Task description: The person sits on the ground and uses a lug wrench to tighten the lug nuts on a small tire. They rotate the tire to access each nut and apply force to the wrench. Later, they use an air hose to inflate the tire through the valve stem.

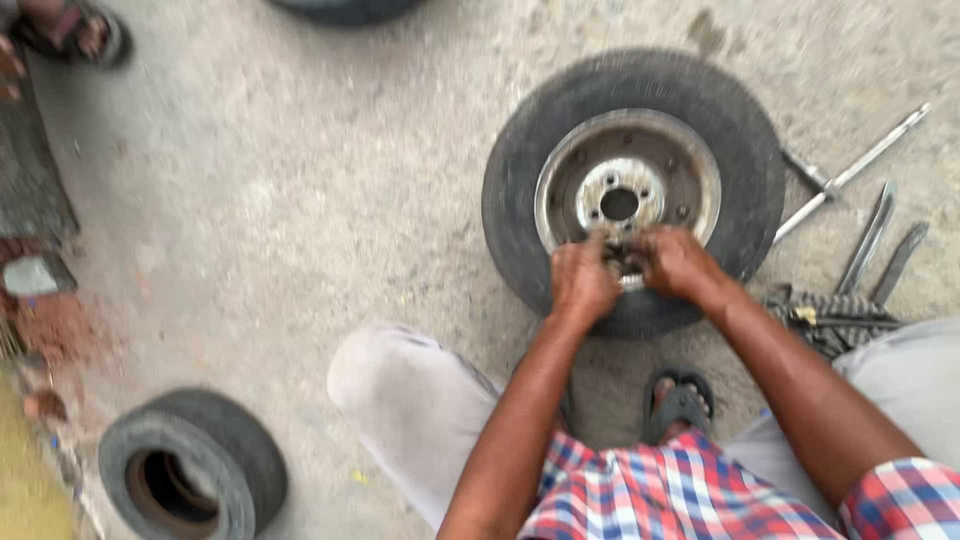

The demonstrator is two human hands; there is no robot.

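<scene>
Wheel [632,190]: worn rubber, rusty steel rim | left hand [583,282], right hand [676,262]: fingers curled at rim's lower edge, grasp unclear | right of frame: metal tyre irons [880,235] on concrete.

Shirt [660,490]: short-sleeved, checked in red, blue and white
Trousers [420,410]: light grey, loose
Sandal [680,405]: dark, open-toed, strapped
Forearms: bare below the sleeves

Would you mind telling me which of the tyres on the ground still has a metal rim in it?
The large tyre under both hands has a metal rim; the small tyre at lower left is hollow.
</scene>
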